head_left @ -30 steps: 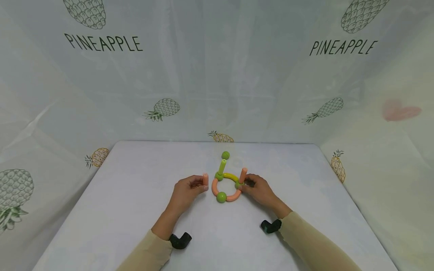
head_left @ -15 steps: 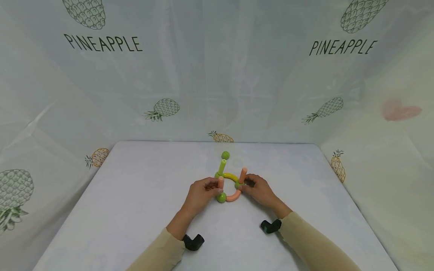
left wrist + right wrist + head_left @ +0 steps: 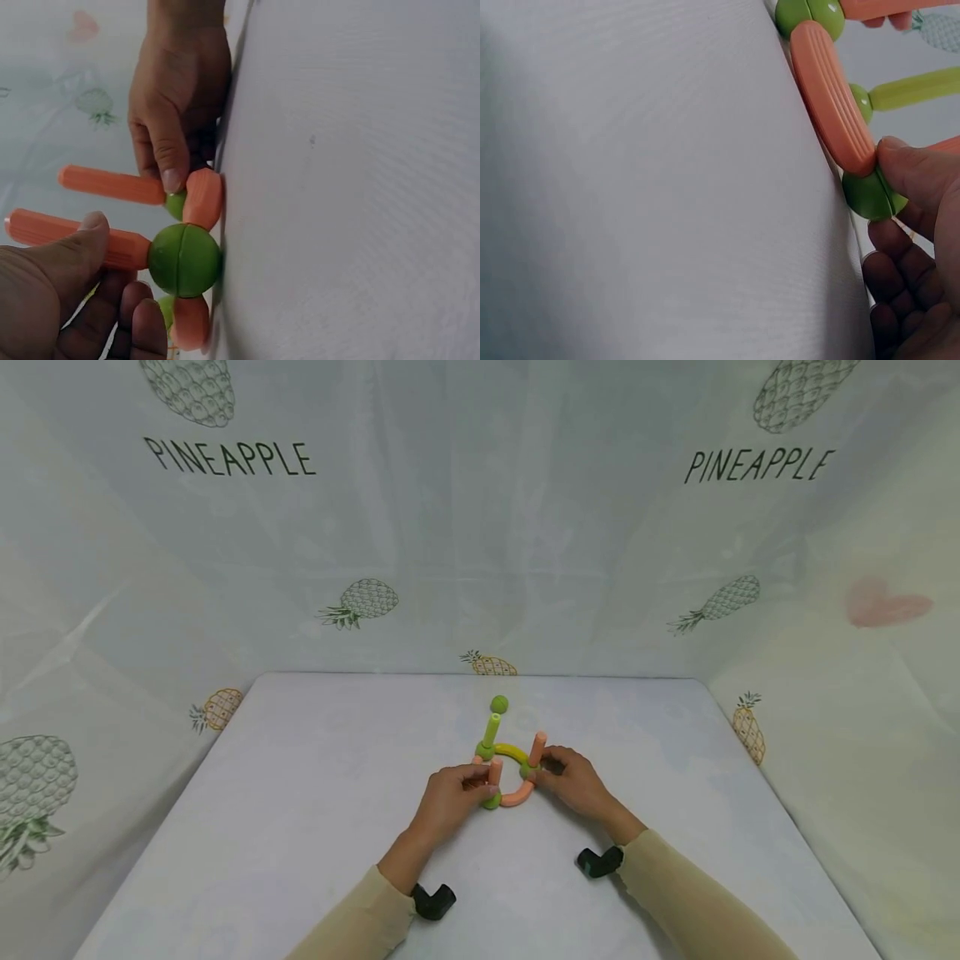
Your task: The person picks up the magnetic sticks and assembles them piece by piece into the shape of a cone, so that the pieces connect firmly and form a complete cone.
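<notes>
My left hand (image 3: 447,800) pinches an orange rod (image 3: 131,250) between thumb and fingers. The rod's lower end meets the front green ball (image 3: 184,260) of a ring on the table; how deep it sits I cannot tell. At the ring's right side my right hand (image 3: 576,782) pinches another green ball (image 3: 868,196), from which a second orange rod (image 3: 537,748) rises. Orange curved bars (image 3: 831,97) and a yellow curved bar (image 3: 512,750) link the balls. On the rear-left ball (image 3: 485,750) stands a yellow-green rod (image 3: 491,730). Left fingers partly hide the ring's left bar.
A loose green ball (image 3: 499,704) lies behind the ring. The white table (image 3: 337,735) ends at a pineapple-print curtain (image 3: 480,527). A black wrist-worn device shows at the left wrist (image 3: 433,902) and at the right wrist (image 3: 599,862).
My left hand has carried the orange rod rightward and down onto the front green ball. The right hand keeps its place on the right ball.
</notes>
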Demonstrator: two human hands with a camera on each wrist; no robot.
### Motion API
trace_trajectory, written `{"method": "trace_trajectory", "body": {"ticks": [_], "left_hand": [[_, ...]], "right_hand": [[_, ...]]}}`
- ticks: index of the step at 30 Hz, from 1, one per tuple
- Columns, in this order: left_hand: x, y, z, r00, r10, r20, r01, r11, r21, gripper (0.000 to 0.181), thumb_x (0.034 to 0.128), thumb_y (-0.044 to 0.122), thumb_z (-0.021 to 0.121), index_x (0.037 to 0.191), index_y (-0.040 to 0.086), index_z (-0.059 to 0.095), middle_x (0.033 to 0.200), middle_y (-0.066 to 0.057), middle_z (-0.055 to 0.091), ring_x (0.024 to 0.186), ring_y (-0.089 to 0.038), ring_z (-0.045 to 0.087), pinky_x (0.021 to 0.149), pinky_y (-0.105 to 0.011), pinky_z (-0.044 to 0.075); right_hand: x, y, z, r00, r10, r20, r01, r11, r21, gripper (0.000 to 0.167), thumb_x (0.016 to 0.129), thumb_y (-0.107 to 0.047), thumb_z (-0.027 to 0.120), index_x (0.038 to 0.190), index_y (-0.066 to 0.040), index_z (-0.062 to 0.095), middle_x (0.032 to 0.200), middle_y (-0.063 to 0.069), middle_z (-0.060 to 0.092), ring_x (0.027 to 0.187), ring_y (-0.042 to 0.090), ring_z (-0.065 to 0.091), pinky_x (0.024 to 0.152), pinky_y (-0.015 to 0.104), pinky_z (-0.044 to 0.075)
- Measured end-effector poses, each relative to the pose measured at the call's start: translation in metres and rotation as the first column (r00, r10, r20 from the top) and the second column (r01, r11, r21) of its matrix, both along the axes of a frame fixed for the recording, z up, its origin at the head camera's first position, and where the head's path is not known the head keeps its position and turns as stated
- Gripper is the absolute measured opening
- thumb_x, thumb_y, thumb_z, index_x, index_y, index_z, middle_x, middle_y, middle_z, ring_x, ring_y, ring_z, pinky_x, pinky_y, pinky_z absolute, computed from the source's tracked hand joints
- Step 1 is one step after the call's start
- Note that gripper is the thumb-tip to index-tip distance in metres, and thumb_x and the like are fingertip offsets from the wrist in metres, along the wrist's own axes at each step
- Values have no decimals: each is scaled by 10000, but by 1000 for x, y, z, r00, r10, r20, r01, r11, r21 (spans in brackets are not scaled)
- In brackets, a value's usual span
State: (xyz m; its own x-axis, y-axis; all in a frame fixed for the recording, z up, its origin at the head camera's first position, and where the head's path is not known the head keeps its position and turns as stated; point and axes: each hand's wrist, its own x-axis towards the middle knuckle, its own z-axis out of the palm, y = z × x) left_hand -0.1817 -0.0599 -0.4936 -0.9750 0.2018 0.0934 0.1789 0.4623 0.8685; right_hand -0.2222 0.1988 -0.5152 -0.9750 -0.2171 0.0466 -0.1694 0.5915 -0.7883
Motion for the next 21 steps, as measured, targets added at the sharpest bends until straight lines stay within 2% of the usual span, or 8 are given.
{"method": "trace_trajectory", "body": {"ticks": [5,13,21], "left_hand": [[1,3,-3,1000,-16,-22,14,998,-59,283,934,277,823,1168,120,807,1089,6,797,958,-117,704,811,-280,564],[9,6,-8,998,-27,-56,25,999,-39,230,898,270,858,1085,143,815,949,50,778,832,-45,672,740,-233,550],[10,8,-11,997,-25,-71,22,999,-43,224,891,262,863,1080,155,811,945,69,777,817,-22,666,730,-220,549]], "right_hand": [[-1,2,-1,1000,12,-24,-11,1000,8,337,948,-326,800,1228,-148,739,1174,12,704,1105,201,621,1000,451,500],[-2,1,0,999,34,-40,-33,999,26,272,970,-312,780,1213,-193,753,1116,-26,701,1060,177,596,963,426,484],[-3,0,0,999,29,-44,-28,999,37,271,982,-320,766,1217,-187,735,1069,-12,673,996,178,568,906,401,466]]}}
